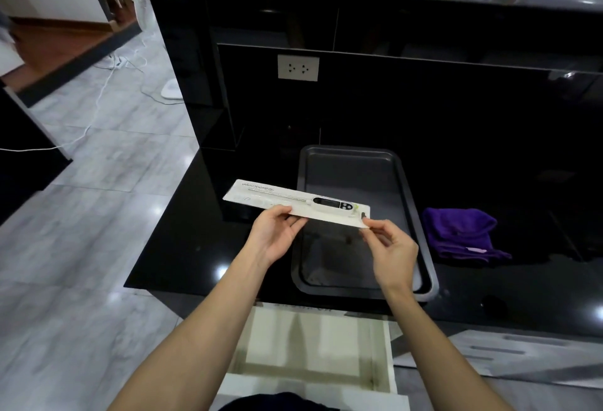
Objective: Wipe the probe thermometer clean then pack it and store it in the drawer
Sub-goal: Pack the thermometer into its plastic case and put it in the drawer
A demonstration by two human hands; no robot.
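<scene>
While the left hand (277,234) pinches the white package (261,197) near its middle, the probe thermometer (329,203) lies inside it, and the right hand (391,247) nips the end (packing looks done). Next: lower it into the open drawer (313,345) below the fingers.

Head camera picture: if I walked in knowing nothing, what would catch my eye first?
Probably the white probe thermometer lying on its long white packaging card, held at each end by the left hand and right hand above a dark baking tray. Next, the purple cloth on the black counter to the right, and the open white drawer below.
</scene>
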